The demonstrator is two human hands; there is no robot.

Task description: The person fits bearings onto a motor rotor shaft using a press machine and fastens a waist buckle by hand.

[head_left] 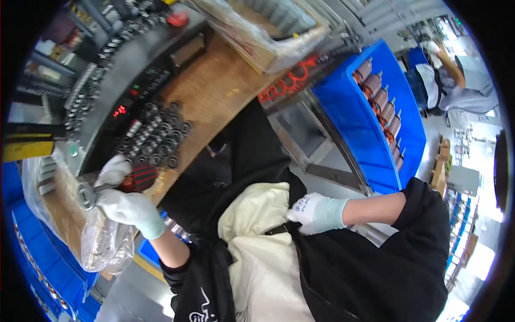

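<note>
My left hand (126, 206), in a white glove with a pale green cuff, is closed at the left end of the bench. Between its fingers is a motor armature; its dark red, striped body (140, 178) shows to the right of the fingers. A round grey metal end (86, 195) sticks out on the other side; whether it belongs to the armature I cannot tell. Just beyond the hand stand several dark metal ring-shaped parts (161, 137) in rows. My right hand (314, 213), gloved alike, is closed against the jacket at my waist. Anything inside it is hidden.
On the right a blue bin (348, 145) holds several copper-wound armatures (378, 102). A plastic-lined box (257, 53) sits at the bench's far end. Another plastic-lined carton (67, 206) stands at left, by a machine with a red display (119, 111). Another person (456, 80) works at far right.
</note>
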